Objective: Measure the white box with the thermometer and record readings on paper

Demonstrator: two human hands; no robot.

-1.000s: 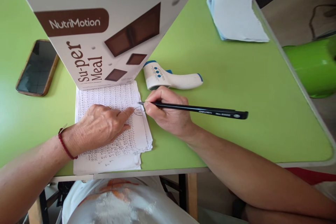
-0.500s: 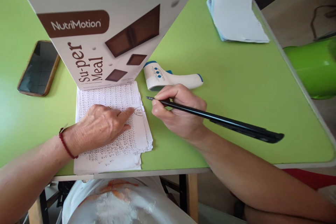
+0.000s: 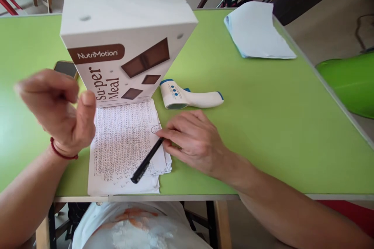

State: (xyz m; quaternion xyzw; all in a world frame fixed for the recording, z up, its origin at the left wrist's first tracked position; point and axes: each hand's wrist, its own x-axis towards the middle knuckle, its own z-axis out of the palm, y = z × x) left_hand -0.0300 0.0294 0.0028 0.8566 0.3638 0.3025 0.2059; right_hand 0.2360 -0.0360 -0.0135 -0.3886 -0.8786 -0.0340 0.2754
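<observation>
My right hand (image 3: 193, 140) is over the right edge of a handwritten sheet (image 3: 125, 140), its fingers closed on one end of a black pen (image 3: 146, 163). The pen slants across the paper with its capped end toward me. Up in the air left of the sheet is my left hand (image 3: 61, 105), a red cord on its wrist. Its fingers are loosely curled and partly blurred, with the thumb apart and nothing visible in them. Behind the paper stands a white NutriMotion box (image 3: 128, 54). A small inked oval (image 3: 154, 128) lies by my right fingertips.
A white and blue infrared thermometer (image 3: 189, 95) lies right of the box. The phone (image 3: 66, 68) is partly hidden behind the box and my left hand. Folded papers (image 3: 257, 31) rest at the far right of the green table (image 3: 263, 136). Beyond its edge is a green bin (image 3: 347, 83).
My left hand has lifted off the sheet and moved left. My right hand has shifted down and turned the pen, so it points toward me across the paper. The view has tilted up slightly.
</observation>
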